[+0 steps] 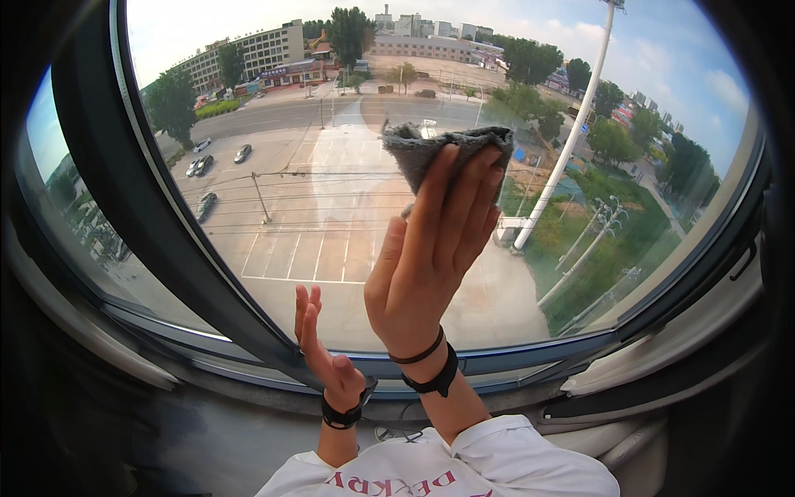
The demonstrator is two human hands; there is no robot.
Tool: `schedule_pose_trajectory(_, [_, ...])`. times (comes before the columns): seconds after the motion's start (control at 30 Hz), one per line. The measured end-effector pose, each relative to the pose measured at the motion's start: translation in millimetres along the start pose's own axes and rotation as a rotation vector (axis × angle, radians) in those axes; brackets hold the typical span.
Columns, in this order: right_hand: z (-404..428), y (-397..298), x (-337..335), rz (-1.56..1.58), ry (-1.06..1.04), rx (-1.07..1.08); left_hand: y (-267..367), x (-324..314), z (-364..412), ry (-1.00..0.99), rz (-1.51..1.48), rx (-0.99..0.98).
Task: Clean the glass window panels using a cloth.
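Note:
My right hand [431,267] is raised in front of the large window pane [298,217]. Under its extended fingers is a folded grey cloth [413,158], held flat towards the glass. The cloth's top edge is ragged and folds forward. Dark bands circle the right wrist. Lower and to the left, my left hand [329,360] is held upright with nothing in it, beside the dark window frame post [205,248]; whether its fingers touch the frame or the glass I cannot tell. A black strap [340,415] wraps the left wrist. A faint pale reflection shows in the glass.
The window's bottom rail [528,360] runs across above a sill [292,397]. Pale folded fabric [615,366] lies along the lower right. A thin black cable [407,413] hangs near my waist, and a shoe [384,433] shows below. Outside, far down, are a car park and trees.

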State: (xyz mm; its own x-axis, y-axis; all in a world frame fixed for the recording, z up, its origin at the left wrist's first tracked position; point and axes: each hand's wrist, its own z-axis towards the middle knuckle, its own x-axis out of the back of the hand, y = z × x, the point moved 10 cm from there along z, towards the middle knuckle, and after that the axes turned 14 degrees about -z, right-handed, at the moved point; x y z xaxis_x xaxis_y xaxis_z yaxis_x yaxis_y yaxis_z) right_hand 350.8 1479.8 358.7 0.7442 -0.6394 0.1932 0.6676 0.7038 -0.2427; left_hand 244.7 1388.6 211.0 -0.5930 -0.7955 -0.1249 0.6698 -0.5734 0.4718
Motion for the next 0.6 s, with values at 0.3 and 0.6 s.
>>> schedule_pose_trajectory(0.3, [-22, -160, -54, -0.013, -0.044, 0.279, -92, 87, -23, -0.004, 0.453, 0.201])
schedule_pose_trajectory(0.6, [-86, -176, -73, 0.087, -0.206, 0.597, -103, 124, -55, -0.02, 0.438, 0.322])
